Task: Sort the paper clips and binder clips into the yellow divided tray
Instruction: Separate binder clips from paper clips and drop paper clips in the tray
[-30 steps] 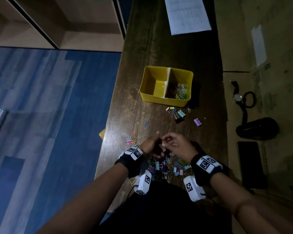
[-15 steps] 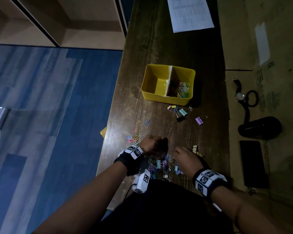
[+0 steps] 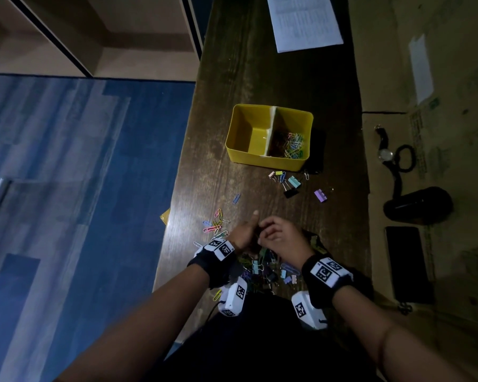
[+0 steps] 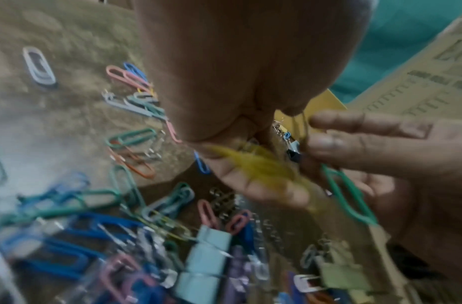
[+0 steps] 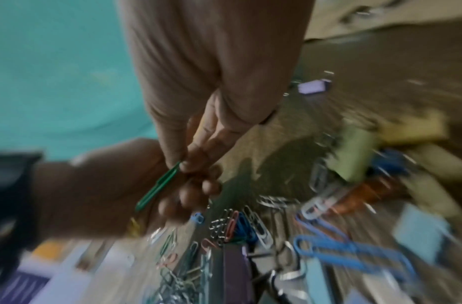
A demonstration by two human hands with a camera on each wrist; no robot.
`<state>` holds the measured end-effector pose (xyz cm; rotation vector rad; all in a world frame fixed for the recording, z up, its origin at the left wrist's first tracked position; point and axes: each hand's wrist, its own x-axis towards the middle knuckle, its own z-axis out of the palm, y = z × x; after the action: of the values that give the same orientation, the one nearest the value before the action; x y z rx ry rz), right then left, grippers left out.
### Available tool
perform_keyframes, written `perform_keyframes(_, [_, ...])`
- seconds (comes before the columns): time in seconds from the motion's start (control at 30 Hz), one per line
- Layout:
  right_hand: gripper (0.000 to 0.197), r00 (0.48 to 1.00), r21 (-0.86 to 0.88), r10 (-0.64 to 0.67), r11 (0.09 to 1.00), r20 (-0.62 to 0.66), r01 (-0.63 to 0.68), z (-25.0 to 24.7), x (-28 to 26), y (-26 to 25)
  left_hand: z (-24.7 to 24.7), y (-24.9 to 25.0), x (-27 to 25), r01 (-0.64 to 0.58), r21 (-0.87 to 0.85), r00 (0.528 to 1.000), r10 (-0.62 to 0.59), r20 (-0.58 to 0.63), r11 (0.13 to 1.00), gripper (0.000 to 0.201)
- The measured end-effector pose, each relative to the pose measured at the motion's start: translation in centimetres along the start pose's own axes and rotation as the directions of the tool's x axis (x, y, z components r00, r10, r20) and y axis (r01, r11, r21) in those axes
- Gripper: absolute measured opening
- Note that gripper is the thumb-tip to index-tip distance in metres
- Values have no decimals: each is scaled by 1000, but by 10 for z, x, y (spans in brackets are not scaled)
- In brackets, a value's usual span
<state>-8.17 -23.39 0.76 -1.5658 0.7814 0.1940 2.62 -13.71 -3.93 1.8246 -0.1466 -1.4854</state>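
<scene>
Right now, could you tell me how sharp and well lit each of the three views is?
Head view: dim and dark overall but fairly sharp, the yellow divided plastic tray clear. Left wrist view: brighter, a yellow motion smear at the left hand. Right wrist view: heaviest motion blur, though the green paper clip stays readable.
</scene>
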Motion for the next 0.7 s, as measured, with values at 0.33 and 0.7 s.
perform_keyframes(0.33, [23,999,173,-18,985,-42,25,-7,7,4,3,4,0,52,-233,993,-26,115,971,48])
perform_keyframes(0.7, [47,993,-789,59,612,97,41,-8,-7,41,-33,-1,-15,-54,-130,998,51,-24,990,37])
